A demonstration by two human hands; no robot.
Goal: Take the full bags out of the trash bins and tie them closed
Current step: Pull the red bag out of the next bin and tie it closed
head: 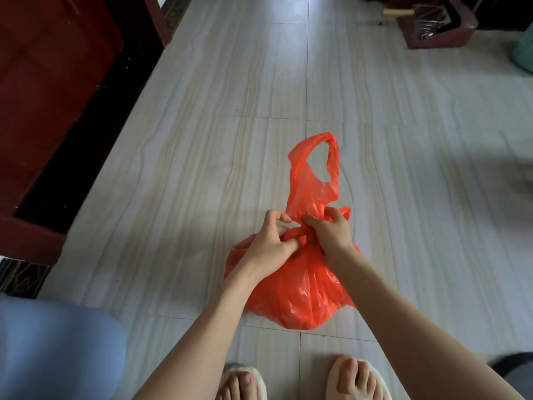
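While the red bag (300, 287) sits full and round on the pale tiled floor (202, 140), just in front of the person's feet, both hands work at its top. The left hand (269, 243) has its fingers curled and pinches a twisted strip of the red plastic at the neck of the bag. The right hand (328, 230) is touching it side by side, and its fingers are curled tight around the other part of the twisted plastic. Between the two hands the plastic is bunched into a thick twist. One handle loop (320, 157) of the bag sticks out past the hands and lies open on the floor. It is hard to tell if the knot is fully tight.

Two feet in white slippers (357, 379) stand at the bottom edge. A dark red wooden door (49, 90) is on the left side. Far off, at the top right, a dark red dustpan (441, 24) rests on the floor. A light blue cloth (54, 350) shows at the bottom left.
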